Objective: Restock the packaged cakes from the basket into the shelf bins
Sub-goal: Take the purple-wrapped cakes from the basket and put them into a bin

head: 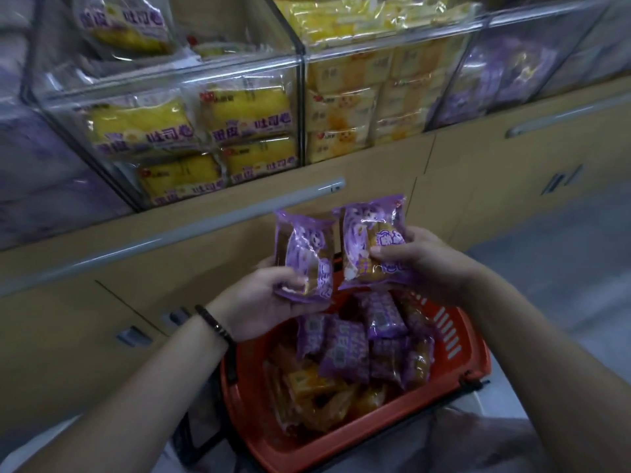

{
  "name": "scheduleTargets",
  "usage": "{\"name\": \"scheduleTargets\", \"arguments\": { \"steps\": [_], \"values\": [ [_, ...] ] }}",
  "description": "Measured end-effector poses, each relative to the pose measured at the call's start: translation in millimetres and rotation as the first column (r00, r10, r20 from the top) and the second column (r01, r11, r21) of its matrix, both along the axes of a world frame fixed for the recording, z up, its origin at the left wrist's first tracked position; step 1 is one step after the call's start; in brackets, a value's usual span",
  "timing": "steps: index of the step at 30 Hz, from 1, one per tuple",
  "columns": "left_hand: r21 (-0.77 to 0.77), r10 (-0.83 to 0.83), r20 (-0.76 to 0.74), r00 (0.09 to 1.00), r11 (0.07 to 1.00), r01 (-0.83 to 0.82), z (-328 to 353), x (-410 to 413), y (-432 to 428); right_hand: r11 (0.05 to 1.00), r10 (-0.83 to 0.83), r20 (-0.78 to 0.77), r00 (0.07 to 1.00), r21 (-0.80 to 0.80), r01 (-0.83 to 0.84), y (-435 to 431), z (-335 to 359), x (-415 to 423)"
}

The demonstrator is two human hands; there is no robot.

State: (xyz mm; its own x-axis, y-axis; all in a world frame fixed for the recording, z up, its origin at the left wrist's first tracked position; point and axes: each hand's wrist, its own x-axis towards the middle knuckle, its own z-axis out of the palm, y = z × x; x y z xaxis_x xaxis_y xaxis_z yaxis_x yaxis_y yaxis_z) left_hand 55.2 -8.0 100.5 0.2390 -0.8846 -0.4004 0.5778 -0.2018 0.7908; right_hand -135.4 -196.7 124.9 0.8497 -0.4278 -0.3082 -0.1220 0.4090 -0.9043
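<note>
Fingers and thumb of the left hand (259, 295) curl round the lower end of one purple cake packet (307, 254). The right hand (420, 261) pinches a second purple packet (372, 240) the same way, thumb across its printed face. Both packets stand nearly upright, side by side and just apart, in the air above the far rim of the orange basket (454, 339) and below the shelf bins. Each is a glossy purple film wrapper with crimped ends, pale cartoon print and golden cake showing. The film looks slippery and would probably crumple under a hard squeeze.

More purple packets (345, 349) lie heaped toward the basket's right side, with orange-wrapped packets (307, 384) toward its near left corner.

I judge the step in hand to be carrying this pair up to a matching bin. The clear bin (505, 73) with purple stock at the shelf's upper right looks the likeliest match, though blur makes its print unreadable. The bins straight ahead hold yellow packets (191, 131) and pale yellow ones (345, 107). To do it well, hold the packet ends lightly, check the print against the bin, lift over its front wall, and lay the packets flat rather than dropping them.
</note>
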Motion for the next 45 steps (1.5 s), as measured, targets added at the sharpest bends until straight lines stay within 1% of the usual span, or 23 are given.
{"name": "scheduleTargets", "arguments": {
  "steps": [2,4,5,7,8,10,12,14,17,21,23,25,26,27,29,30,32,34,38,40,41,43,45],
  "values": [
    [0.013,0.122,0.01,0.992,0.992,-0.122,-11.4,-3.1,-3.2,0.999,-0.03,0.053,0.998,0.022,0.029,0.6,1.9,0.0],
    [0.04,0.254,0.105,0.961,0.965,-0.26,-17.7,-4.3,-6.2,0.998,-0.049,0.089,0.995,0.036,0.046,1.5,1.9,0.4],
    [0.043,0.284,0.144,0.948,0.955,-0.293,-17.1,-5.0,-6.9,0.998,-0.054,0.104,0.993,0.045,0.05,1.5,1.5,0.9],
    [0.031,0.277,0.163,0.947,0.958,-0.286,-17.4,-1.9,-8.4,0.998,-0.038,0.136,0.99,0.048,0.032,2.2,1.4,1.8],
    [-0.002,0.273,0.135,0.953,0.961,-0.275,-16.3,-1.6,-9.2,0.999,-0.027,0.152,0.988,0.045,0.021,2.4,1.3,2.3],
    [-0.072,0.261,0.028,0.965,0.963,-0.259,-10.4,-1.2,-8.1,0.999,-0.016,0.174,0.985,0.034,0.011,3.9,1.7,3.1],
    [-0.101,0.266,-0.055,0.962,0.958,-0.27,-4.1,-4.3,-8.2,1.0,-0.01,0.182,0.983,0.023,0.006,6.4,1.0,3.9],
    [-0.104,0.299,-0.072,0.951,0.946,-0.306,0.5,-6.4,-6.7,1.0,-0.028,0.182,0.983,0.014,0.026,9.2,-1.0,4.1],
    [-0.119,0.295,0.002,0.955,0.949,-0.293,5.7,-9.5,1.0,0.999,-0.001,0.16,0.987,-0.039,0.007,16.7,6.4,2.6],
    [-0.131,0.301,0.239,0.923,0.952,-0.277,25.0,-17.3,11.8,0.987,0.041,0.201,0.979,-0.162,-0.008,27.1,24.0,-6.3],
    [-0.143,0.251,0.232,0.94,0.964,-0.222,42.3,-17.6,16.9,0.965,0.014,0.228,0.974,-0.258,0.047,28.3,33.0,-12.9],
    [-0.152,0.172,0.224,0.959,0.978,-0.14,65.0,-15.3,21.0,0.913,-0.016,0.263,0.965,-0.39,0.122,26.7,45.6,-21.0],
    [-0.169,0.142,0.283,0.948,0.981,-0.097,76.4,-12.7,21.5,0.884,-0.024,0.278,0.96,-0.443,0.15,24.7,53.7,-26.2],
    [-0.181,0.129,0.388,0.913,0.982,-0.061,89.1,-11.6,19.7,0.859,-0.018,0.288,0.958,-0.486,0.162,21.8,63.3,-31.2],
    [-0.199,0.108,0.633,0.767,0.98,0.026,120.5,-10.5,11.4,0.829,0.017,0.28,0.96,-0.541,0.143,15.0,87.7,-41.1],
    [-0.195,0.097,0.717,0.691,0.979,0.065,138.0,-9.9,4.3,0.812,0.03,0.272,0.962,-0.567,0.135,11.3,102.7,-45.2],
    [-0.179,0.052,0.819,0.571,0.969,0.168,174.6,-12.0,-12.3,0.766,0.036,0.253,0.967,-0.628,0.136,-1.3,134.7,-51.3],
    [-0.147,0.032,0.899,0.436,0.961,0.233,208.0,-17.1,-30.9,0.713,0.04,0.231,0.972,-0.688,0.134,-15.7,167.8,-54.6],
    [-0.178,0.132,0.969,0.21,0.96,0.215,263.2,-16.8,-75.0,0.571,0.082,0.21,0.974,-0.811,0.127,-49.7,225.7,-60.1],
    [-0.204,0.175,0.974,0.145,0.955,0.216,287.6,-11.1,-101.2,0.518,0.105,0.185,0.977,-0.849,0.105,-70.6,252.9,-62.1],
    [-0.23,0.204,0.97,0.135,0.95,0.21,298.6,-7.0,-114.5,0.456,0.107,0.16,0.981,-0.885,0.095,-82.0,266.1,-62.0],
    [-0.285,0.263,0.956,0.133,0.939,0.192,316.5,2.4,-143.4,0.265,0.079,0.104,0.991,-0.961,0.08,-105.4,291.3,-59.6],
    [-0.345,0.324,0.933,0.156,0.928,0.141,326.6,13.0,-175.7,0.079,0.017,0.078,0.997,-0.994,0.077,-130.0,313.0,-54.7]
  ]
}}
